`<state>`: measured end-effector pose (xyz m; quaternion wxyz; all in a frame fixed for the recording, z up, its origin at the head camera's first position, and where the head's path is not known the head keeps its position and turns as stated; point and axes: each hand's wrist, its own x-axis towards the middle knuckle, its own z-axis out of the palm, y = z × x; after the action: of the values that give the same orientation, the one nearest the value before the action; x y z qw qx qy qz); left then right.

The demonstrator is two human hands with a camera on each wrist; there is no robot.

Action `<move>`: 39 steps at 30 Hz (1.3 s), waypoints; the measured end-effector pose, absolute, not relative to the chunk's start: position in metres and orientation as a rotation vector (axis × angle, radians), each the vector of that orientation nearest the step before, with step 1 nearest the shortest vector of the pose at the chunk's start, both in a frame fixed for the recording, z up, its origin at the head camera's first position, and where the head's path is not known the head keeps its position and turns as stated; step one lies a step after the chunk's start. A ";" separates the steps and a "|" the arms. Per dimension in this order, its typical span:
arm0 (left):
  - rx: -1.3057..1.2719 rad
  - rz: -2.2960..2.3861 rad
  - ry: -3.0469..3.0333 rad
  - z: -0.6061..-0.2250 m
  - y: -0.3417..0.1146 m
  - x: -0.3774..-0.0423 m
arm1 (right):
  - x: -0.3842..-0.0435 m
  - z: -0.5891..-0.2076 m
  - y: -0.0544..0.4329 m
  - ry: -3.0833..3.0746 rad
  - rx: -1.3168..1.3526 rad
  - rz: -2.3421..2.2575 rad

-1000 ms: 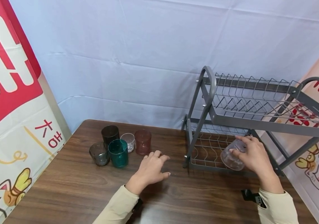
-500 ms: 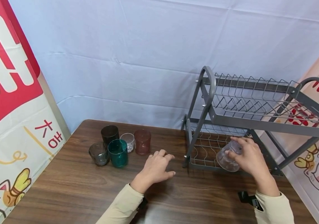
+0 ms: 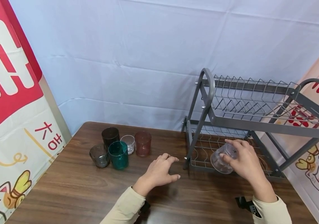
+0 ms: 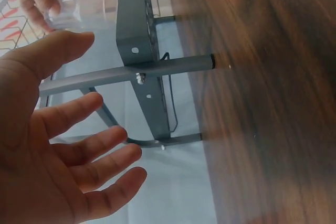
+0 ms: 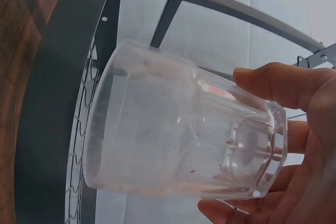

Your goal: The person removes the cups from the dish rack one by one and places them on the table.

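My right hand [image 3: 245,162] grips a clear glass [image 3: 220,161] near its base, between thumb and fingers. Mouth down and tilted, the glass is at the front edge of the lower shelf of a grey dish rack [image 3: 263,126]. From the right wrist view, its wide rim is close to the shelf wires [image 5: 77,145]; whether they touch I cannot tell. My left hand [image 3: 159,171] hovers above the table, left of the rack, fingers spread and slightly bent, holding nothing. In the left wrist view its palm [image 4: 37,177] faces the rack's side.
At the table's back left stand several glasses: a dark one [image 3: 110,134], a smoky grey one [image 3: 100,157], a teal one [image 3: 118,158], a small clear one [image 3: 129,143] and a reddish one [image 3: 143,144]. A pale cloth [image 3: 137,62] hangs behind the wooden table [image 3: 72,186].
The right hand has shifted left along the lower shelf with the clear glass. My left hand has drifted right, closer to the rack. The glasses on the table stay put.
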<state>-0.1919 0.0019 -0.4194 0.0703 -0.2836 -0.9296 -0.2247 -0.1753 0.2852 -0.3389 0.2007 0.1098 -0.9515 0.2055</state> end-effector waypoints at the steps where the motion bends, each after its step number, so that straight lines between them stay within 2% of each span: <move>1: -0.857 -0.702 -2.793 -0.420 0.002 -0.192 | -0.174 -0.339 0.284 -2.651 0.311 0.576; 24: -0.904 -1.043 -2.610 -0.432 0.008 -0.192 | -0.160 -0.342 0.267 -2.535 0.432 0.628; 39: -0.910 -1.319 -2.472 -0.438 0.012 -0.187 | -0.155 -0.348 0.260 -2.524 0.420 0.742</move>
<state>-0.1869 0.0118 -0.4384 0.0977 -0.3073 -0.8351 -0.4457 -0.1554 0.2604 -0.3485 0.2364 0.1531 -0.9206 0.2707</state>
